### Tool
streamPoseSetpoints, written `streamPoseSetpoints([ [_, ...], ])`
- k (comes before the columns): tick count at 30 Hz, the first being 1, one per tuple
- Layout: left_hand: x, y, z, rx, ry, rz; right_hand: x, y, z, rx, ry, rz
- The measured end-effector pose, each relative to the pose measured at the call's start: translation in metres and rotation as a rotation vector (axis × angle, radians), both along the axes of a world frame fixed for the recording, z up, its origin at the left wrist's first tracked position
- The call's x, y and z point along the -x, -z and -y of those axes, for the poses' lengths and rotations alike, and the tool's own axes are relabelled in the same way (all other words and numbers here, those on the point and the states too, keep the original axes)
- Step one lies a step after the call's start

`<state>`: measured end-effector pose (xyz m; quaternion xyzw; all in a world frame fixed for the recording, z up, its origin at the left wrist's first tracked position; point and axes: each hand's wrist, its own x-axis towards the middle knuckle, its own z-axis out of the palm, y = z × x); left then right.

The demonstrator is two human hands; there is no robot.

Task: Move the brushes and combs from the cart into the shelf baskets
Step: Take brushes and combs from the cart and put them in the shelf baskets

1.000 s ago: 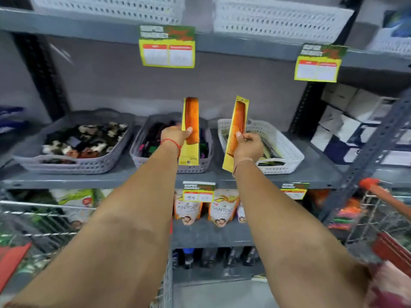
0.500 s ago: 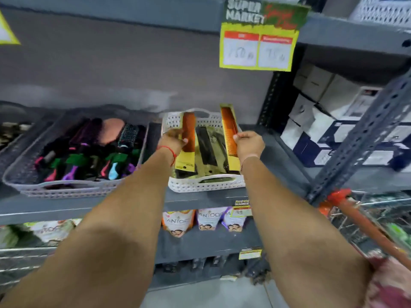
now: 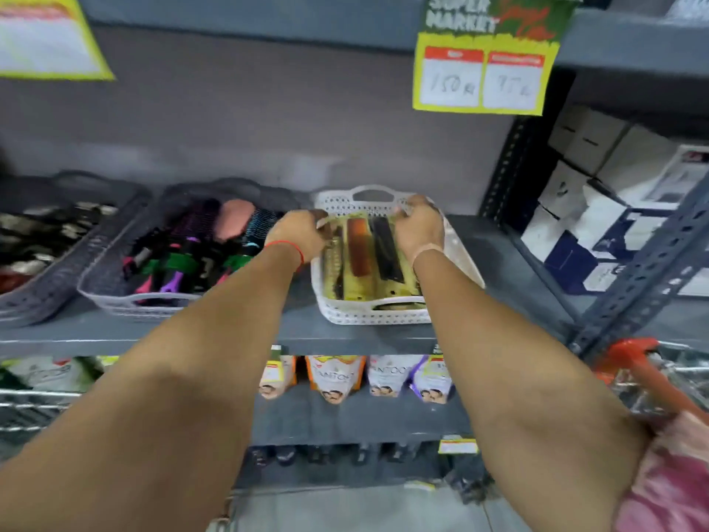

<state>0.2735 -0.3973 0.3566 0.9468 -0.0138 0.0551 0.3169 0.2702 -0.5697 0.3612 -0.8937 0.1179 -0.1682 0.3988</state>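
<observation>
Now both hands are down in the white perforated plastic basket [image 3: 370, 314] on the grey metal shelf [image 3: 230, 332], and I'm watching the far end of it closely. My left hand [image 3: 297, 234] sits at the basket's far-left corner, fingers curled over the top of a yellow-carded pack; I can't tell if it's gripping the card or just pressing it flat. My right hand [image 3: 418, 228] is at the far-right corner, fingers bent down onto the packs too, and again blur hides whether it's clamped or letting go.

Between the two hands lies the orange comb on its yellow card [image 3: 358, 251], flat in the basket, next to a black comb on a yellow card [image 3: 387, 251]. Their long axes run front to back, from my hands at the far rim toward the near handle. Both hands are touching the far ends of the packs, with neither clearly nearer, so the next move, I judge, is simply to open the fingers and draw straight back along that axis.

Compared with half a second ago, the two orange comb packs are no longer held up at a slant above the basket; one I can see lying flat, the other I can't pick out for sure under my hands. The hands have dropped lower and reached further back.

To the left, the grey basket of coloured hairbrushes [image 3: 184, 255] sits just beside. The red-handled wire cart [image 3: 648, 374] is at my lower right.
</observation>
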Motion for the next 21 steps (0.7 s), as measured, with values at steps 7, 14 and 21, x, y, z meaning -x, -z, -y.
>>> streamPoseSetpoints([
  [7,0.078,-0.023,-0.216,0.430,-0.485,0.223,0.048,-0.051,-0.233,-0.558,-0.502,0.079],
  [14,0.206,0.040,-0.396,0.697,-0.886,0.051,0.121,0.044,-0.421,-0.428,-0.879,-0.322],
  [21,0.286,0.156,-0.442,0.905,-1.098,-0.315,0.140,0.156,-0.501,-0.172,-1.085,-0.749],
])
